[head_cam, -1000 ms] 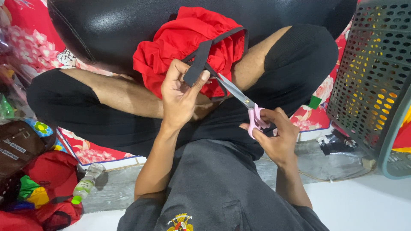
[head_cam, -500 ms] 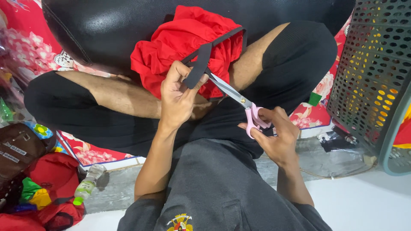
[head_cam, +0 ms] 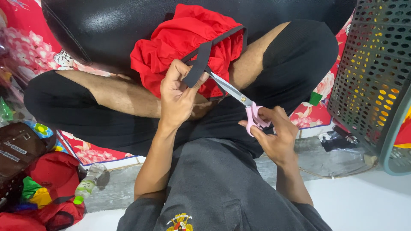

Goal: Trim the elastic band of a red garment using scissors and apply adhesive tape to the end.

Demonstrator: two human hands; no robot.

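Note:
I sit cross-legged with a bundle of red cloth (head_cam: 180, 47) in my lap, against a black cushion (head_cam: 128, 21). A black strap (head_cam: 198, 68) runs off the cloth. My left hand (head_cam: 177, 96) pinches the strap's loose end between thumb and fingers. In my right hand (head_cam: 276, 137) are scissors (head_cam: 239, 100) with pink handles, fingers through the loops. The blades point up-left and meet the strap just beside my left thumb.
A dark perforated plastic basket (head_cam: 376, 77) stands at the right. At the left lie a brown bag (head_cam: 17, 149), a red bag (head_cam: 47, 179) and a small green-capped bottle (head_cam: 87, 184). A red flowered mat (head_cam: 30, 51) covers the floor under my legs.
The scissors' blades have closed in toward the strap. My left hand has shifted slightly up along it. The view has drifted a little.

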